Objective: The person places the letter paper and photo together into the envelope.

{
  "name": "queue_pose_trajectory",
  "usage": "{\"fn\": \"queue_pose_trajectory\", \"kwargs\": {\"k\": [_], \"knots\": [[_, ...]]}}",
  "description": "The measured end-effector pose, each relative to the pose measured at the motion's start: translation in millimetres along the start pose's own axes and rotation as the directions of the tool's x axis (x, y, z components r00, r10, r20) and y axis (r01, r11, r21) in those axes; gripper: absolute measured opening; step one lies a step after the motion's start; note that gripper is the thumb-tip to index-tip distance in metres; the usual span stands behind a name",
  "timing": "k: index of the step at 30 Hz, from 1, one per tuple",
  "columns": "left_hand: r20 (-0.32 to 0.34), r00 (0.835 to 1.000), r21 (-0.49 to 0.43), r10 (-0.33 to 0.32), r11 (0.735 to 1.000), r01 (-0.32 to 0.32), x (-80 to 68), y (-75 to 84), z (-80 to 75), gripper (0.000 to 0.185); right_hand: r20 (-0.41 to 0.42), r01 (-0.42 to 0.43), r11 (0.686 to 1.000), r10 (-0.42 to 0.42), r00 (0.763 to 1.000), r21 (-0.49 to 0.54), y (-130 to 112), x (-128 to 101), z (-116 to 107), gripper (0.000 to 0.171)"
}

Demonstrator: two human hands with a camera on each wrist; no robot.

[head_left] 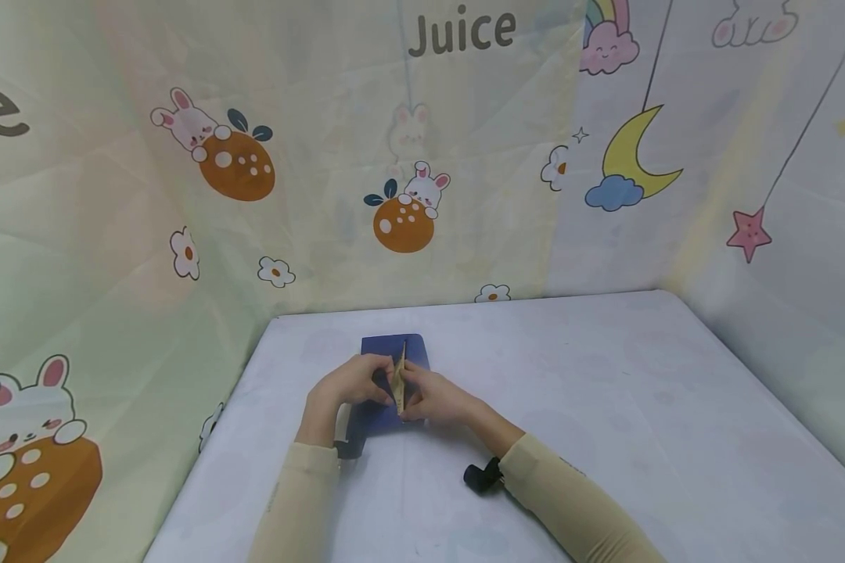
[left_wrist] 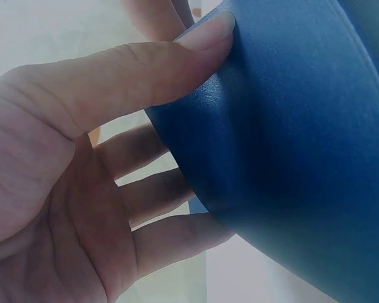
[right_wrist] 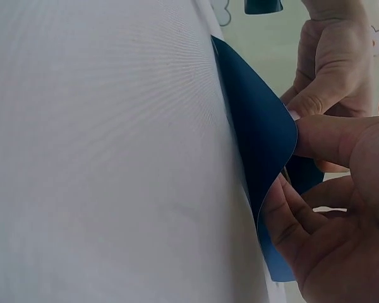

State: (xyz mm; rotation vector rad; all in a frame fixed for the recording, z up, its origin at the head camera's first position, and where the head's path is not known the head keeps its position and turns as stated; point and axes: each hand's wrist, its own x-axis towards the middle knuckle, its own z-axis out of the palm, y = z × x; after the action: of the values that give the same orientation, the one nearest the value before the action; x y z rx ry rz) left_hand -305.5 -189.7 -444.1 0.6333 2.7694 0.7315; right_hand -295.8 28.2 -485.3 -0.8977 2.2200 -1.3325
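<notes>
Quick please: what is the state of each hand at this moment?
Left hand: grip pinches the raised blue sheet.
Right hand: grip pinches the same sheet.

"Juice" printed on backdrop cloth (head_left: 366, 117)

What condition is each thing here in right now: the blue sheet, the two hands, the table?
blue sheet: far part flat on the table, middle pinched up into a ridge.
left hand: thumb and fingers pinching the sheet.
right hand: pinching the same ridge.
table: covered in pale cloth.
</notes>
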Motion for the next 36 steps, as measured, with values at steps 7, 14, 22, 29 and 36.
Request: {"fn": "queue_pose_trajectory", "kwargs": {"k": [7,14,22,29,36], "knots": [[0.007,1.0,-0.007,0.002,1.0,-0.002,-0.2,-0.5,0.1,0.036,0.0,0.028,0.999,-0.028,1.0,-0.026,0.9,1.0,0.0,0.097],[0.012,1.0,-0.014,-0.004,1.0,0.004,-0.7,-0.1,0.6,0.035,-0.001,0.039,0.997,-0.039,0.999,-0.064,1.6,1.8,0.4,0.095],[0.011,0.999,-0.012,0.041,0.999,-0.041,0.2,-0.3,-0.7,0.035,0.0,0.029,0.997,-0.029,1.0,-0.072,-0.6,-0.5,2.2,0.086],[0.011,0.999,-0.004,0.031,0.999,-0.031,-0.3,0.9,-0.8,0.035,-0.003,0.015,0.998,-0.015,1.0,-0.062,0.0,-1.1,0.4,0.087],[0.006,0.999,0.001,0.039,0.999,-0.039,-0.3,1.0,-1.5,0.035,-0.042,-0.029,0.998,0.028,0.999,-0.046,5.9,-3.5,-9.1,0.078]]}}
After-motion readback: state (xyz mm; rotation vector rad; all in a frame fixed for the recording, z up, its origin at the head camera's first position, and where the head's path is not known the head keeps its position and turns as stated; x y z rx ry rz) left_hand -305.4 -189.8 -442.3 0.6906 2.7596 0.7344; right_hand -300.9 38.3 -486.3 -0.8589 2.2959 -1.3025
